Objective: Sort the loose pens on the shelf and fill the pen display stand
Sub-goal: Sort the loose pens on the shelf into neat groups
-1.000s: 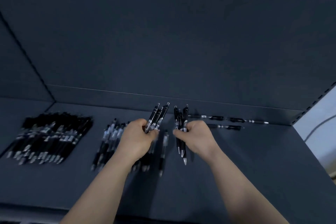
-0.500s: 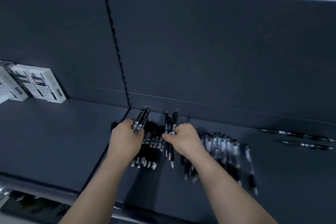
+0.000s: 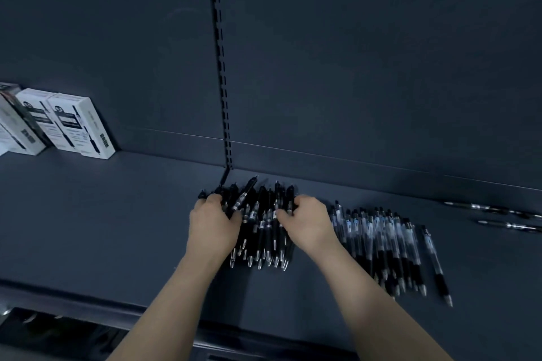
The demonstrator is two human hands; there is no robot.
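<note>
A pile of black pens (image 3: 264, 231) lies on the dark shelf (image 3: 117, 214), tips toward me. My left hand (image 3: 212, 227) grips a few black pens at the pile's left side; one of them sticks up toward the back wall. My right hand (image 3: 308, 226) holds a few black pens at the pile's right side, low over the pile. To the right a row of clear-barrelled pens (image 3: 378, 243) lies side by side. Two more pens (image 3: 498, 217) lie crosswise at the far right. No display stand is in view.
White pen boxes (image 3: 79, 126) stand at the back left of the shelf. A slotted upright (image 3: 221, 67) divides the back wall. The shelf's front edge (image 3: 88, 299) runs below my forearms, with a lower level under it.
Both hands have carried their pens left, from the right part of the shelf to the black pile, and lowered them onto it. The view has swung left with them.
</note>
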